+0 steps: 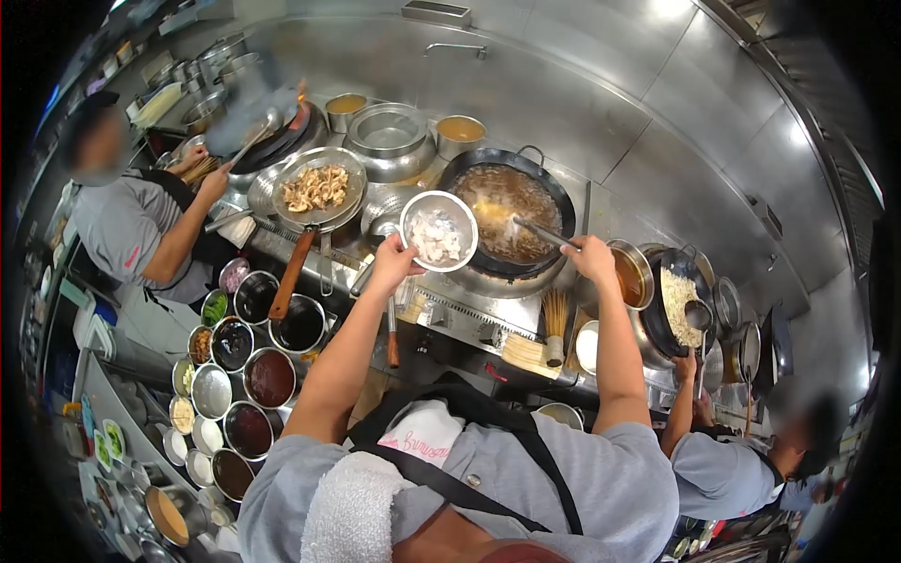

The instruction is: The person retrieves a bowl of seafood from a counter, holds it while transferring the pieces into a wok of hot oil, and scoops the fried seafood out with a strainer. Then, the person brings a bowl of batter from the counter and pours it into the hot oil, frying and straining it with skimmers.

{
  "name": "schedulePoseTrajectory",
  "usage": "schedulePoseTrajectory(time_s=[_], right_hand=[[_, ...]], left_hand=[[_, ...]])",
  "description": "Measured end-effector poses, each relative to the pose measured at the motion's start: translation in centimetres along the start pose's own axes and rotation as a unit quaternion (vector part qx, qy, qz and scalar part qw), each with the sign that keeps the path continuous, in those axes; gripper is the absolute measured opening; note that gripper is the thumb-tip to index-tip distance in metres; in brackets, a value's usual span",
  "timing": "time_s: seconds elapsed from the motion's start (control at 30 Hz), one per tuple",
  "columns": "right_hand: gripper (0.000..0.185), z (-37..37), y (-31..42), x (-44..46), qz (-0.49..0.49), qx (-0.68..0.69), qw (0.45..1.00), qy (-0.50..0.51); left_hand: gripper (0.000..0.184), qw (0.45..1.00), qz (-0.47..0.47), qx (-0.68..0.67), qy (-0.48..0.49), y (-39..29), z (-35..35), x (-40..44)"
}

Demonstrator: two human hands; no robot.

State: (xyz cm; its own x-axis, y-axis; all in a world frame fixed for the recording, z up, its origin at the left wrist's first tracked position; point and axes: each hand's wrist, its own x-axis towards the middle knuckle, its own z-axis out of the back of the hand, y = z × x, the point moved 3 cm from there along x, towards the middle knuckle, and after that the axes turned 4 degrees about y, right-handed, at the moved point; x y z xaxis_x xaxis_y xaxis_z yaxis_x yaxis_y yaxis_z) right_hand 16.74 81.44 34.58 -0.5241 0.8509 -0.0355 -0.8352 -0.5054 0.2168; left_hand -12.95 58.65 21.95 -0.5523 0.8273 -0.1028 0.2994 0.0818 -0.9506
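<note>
My left hand (392,266) grips the near-left rim of a round metal bowl (437,201), tilted above the left edge of a large wok. In the bowl lie white, pale-coated pieces (439,240) that look like raw meat or fish. Bubbling brown oil fills the wok (560,202), with a yellowish patch of food frying in it. Over the wok's right side, my right hand (591,258) is closed round a long metal utensil (542,232); its far end reaches the oil, and I cannot make out its kind.
A strainer of fried pieces (317,188) sits left, its wooden handle (294,274) jutting forward. Sauce pots (270,375) crowd the lower left. A bamboo brush (555,324) stands by the stove edge. One co-worker (141,225) cooks left; another (723,460) handles a ladle at a wok (668,324) right.
</note>
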Motion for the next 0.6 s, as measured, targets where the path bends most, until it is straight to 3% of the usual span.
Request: schedulePoseTrajectory(time_s=[0.07, 0.13, 0.2, 0.3, 0.4, 0.53, 0.6], right_hand=[[0.038, -1.6, 0.0, 0.2, -0.019, -0.02, 1.0, 0.013], [0.04, -1.6, 0.1, 0.6, -0.07, 0.044, 0.993, -0.088], [0.042, 0.7, 2.0, -1.1, -0.05, 0.04, 0.996, -0.069], [0.044, 3.2, 6.7, -4.6, 0.113, 0.02, 0.993, -0.004], [0.034, -0.2, 8.6, -5.3, 0.184, -0.056, 0.981, -0.03], [0.029, -2.0, 8.6, -4.6, 0.172, -0.068, 0.983, -0.019], [0.03, -0.5, 7.5, -4.7, 0.141, 0.017, 0.989, -0.035]], left_hand=[[0.015, 1.0, -0.01, -0.001, 0.0, 0.2, 0.2, 0.4], [0.016, 1.0, -0.018, -0.001, -0.002, 0.1, 0.1, 0.8], [0.014, 0.999, -0.042, 0.02, -0.004, -0.1, -0.2, 0.9], [0.012, 0.995, -0.065, 0.077, -0.002, 0.2, -0.6, 1.6], [0.01, 0.993, -0.085, 0.086, 0.012, 0.1, -2.2, 1.9], [0.014, 0.998, -0.041, 0.055, 0.001, -0.1, -3.3, 1.8], [0.012, 0.999, -0.03, 0.005, -0.018, -0.3, -3.2, 1.9]])
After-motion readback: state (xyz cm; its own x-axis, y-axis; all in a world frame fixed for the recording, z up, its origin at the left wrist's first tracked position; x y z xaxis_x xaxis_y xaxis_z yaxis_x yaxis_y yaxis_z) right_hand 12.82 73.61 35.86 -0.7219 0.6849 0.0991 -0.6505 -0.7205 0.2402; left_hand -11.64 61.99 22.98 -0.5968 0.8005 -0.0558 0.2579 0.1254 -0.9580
